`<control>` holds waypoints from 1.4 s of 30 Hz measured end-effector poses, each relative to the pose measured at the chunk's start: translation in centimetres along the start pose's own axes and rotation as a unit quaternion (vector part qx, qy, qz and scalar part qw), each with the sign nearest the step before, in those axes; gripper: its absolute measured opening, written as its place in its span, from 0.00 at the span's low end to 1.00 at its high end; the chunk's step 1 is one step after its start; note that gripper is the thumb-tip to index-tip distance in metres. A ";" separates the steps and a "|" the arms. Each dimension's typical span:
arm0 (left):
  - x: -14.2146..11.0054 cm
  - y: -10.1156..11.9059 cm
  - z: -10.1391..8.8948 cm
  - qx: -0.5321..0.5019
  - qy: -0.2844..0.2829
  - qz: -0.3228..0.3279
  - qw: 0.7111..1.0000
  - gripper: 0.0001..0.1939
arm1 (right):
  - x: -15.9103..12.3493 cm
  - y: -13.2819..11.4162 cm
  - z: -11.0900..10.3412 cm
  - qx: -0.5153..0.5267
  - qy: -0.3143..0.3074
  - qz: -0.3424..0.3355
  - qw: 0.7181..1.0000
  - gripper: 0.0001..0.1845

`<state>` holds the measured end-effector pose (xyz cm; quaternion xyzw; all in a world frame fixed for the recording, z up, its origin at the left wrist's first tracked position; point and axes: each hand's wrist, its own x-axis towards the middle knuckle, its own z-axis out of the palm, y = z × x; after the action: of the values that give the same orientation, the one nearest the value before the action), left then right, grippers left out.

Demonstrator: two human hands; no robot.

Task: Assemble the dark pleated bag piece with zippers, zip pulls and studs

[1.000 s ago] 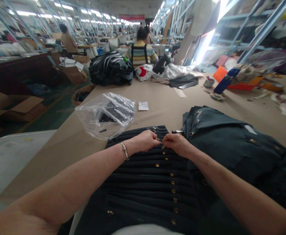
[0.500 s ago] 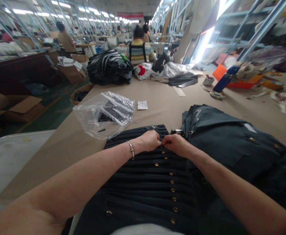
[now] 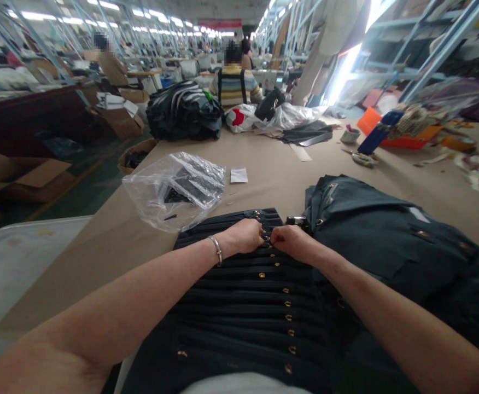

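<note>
Dark garments [image 3: 231, 298] lie overlapped in narrow layers in front of me, with a column of small gold metal fittings [image 3: 287, 303] on their edges. Toward the far end of these layers, my left hand [image 3: 248, 235] is closed with its fingertips bent down at the fittings; a silver bangle circles the wrist. Just to its right, across a small gap, my right hand [image 3: 291, 242] pinches at the same row. What either set of fingertips holds is too small or hidden to make out. A small black, shiny object [image 3: 297, 221] sits just beyond my right hand.
To the right lies a heap of dark garments [image 3: 371, 230]. A clear plastic bag [image 3: 182, 191] with dark pieces and a white paper slip [image 3: 238, 175] lie beyond my hands. Farther back are a dark fabric pile [image 3: 184, 112], an orange bin [image 3: 407, 142] and a seated person [image 3: 232, 85].
My left hand has drawn slightly left, opening a small gap between the hands where gold fittings now show. My right hand has barely moved.
</note>
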<state>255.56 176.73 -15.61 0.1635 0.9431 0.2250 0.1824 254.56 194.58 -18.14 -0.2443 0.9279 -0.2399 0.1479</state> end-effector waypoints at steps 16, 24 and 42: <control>-2.8 0.6 -0.6 -0.557 0.020 -0.112 0.823 0.26 | -0.5 -5.6 2.2 0.229 0.193 -0.060 0.952 0.10; -2.6 1.0 0.1 -0.568 0.070 -0.144 0.808 0.25 | 0.2 -5.3 2.3 0.377 0.125 -0.022 0.917 0.14; -3.2 0.4 -0.6 -0.554 0.004 -0.116 0.824 0.09 | -2.7 -5.5 -0.3 0.484 0.142 -0.010 0.863 0.11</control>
<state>258.18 175.62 -14.05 -0.0761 0.6725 0.6876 0.2632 258.82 191.93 -14.65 -0.1146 0.7036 -0.6924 0.1117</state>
